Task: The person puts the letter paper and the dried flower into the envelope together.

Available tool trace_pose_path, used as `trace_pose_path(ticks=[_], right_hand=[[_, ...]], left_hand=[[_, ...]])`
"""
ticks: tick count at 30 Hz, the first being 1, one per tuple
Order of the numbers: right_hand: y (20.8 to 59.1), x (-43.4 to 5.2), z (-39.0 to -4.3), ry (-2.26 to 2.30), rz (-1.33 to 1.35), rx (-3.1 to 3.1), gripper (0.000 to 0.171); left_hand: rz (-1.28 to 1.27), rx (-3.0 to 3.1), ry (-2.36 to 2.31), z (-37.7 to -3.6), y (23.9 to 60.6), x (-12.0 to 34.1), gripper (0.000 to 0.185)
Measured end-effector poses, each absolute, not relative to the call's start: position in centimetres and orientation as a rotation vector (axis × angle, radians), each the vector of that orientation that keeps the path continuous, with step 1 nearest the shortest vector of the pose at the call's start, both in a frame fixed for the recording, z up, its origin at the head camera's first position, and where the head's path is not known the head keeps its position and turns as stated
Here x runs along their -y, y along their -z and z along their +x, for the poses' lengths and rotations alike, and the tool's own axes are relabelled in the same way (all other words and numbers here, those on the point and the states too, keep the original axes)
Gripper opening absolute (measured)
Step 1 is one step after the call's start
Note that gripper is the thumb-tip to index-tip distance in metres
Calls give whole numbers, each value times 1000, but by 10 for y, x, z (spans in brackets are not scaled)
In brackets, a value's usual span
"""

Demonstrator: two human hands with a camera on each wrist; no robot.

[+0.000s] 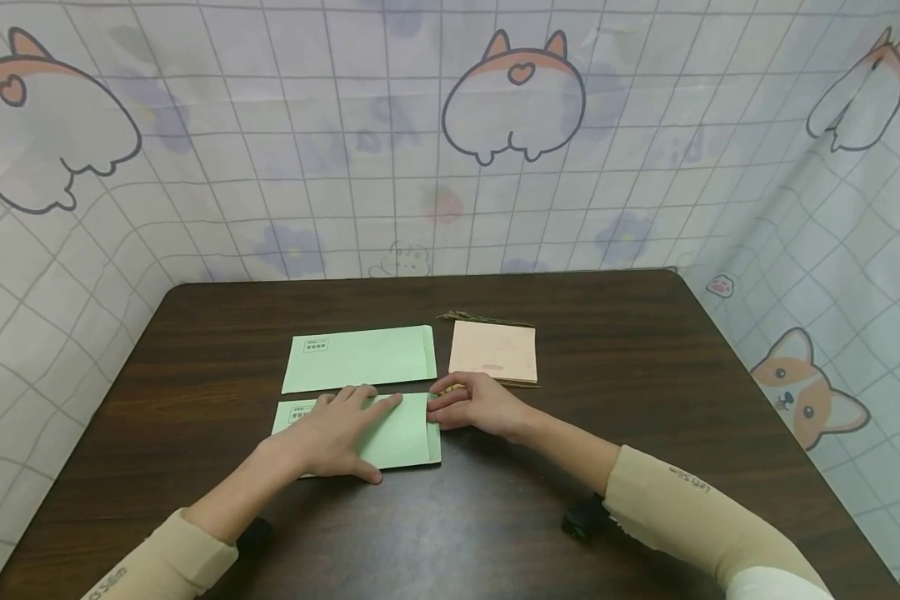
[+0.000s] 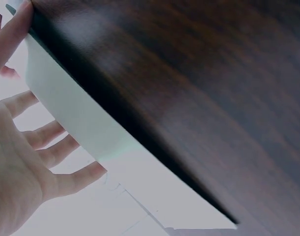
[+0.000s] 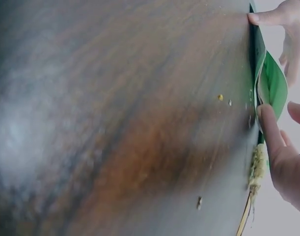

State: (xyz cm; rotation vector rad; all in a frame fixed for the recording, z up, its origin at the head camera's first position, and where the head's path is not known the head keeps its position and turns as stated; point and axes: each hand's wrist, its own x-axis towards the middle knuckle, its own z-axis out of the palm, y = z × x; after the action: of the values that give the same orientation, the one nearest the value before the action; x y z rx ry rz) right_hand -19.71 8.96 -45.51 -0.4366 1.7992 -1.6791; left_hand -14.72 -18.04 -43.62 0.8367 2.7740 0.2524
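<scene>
My left hand (image 1: pixel 335 437) lies flat on the near green envelope (image 1: pixel 405 437), fingers straight and spread, palm down, pressing it onto the dark wooden table (image 1: pixel 645 367); left wrist view shows the same, fingers (image 2: pixel 46 135) splayed on the pale paper, thumb along its edge. That envelope sits at the near middle of the table, printed box at its left end, flap end to the right. Just behind it, apart by a thin strip of table, a second green envelope (image 1: pixel 360 357) lies flat, untouched. My right hand (image 1: pixel 474 403) is at the near envelope's right end, fingertips (image 1: pixel 433 406) pinching the flap edge; right wrist view shows the opening (image 3: pixel 271 81) bulged a bit with my thumb (image 3: pixel 267 128) against it, so right is gripping the envelope. Some yellowish crumbly stuff (image 3: pixel 258 164) under that hand, cannot tell what. Farther right and behind, a peach paper stack (image 1: pixel 493 350) lies flat, close to my right knuckles
</scene>
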Motion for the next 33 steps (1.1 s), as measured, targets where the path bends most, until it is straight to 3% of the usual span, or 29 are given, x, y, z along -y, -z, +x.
trace_pose_path(ticks=[16, 33], right_hand=[[452, -130, -196, 1420, -559, -1944, 26], [441, -191, -205, 1317, -515, -2211, 29]], left_hand=[[853, -2781, -261, -147, 437, 181, 107], [862, -2767, -279, -147, 436, 181, 106]])
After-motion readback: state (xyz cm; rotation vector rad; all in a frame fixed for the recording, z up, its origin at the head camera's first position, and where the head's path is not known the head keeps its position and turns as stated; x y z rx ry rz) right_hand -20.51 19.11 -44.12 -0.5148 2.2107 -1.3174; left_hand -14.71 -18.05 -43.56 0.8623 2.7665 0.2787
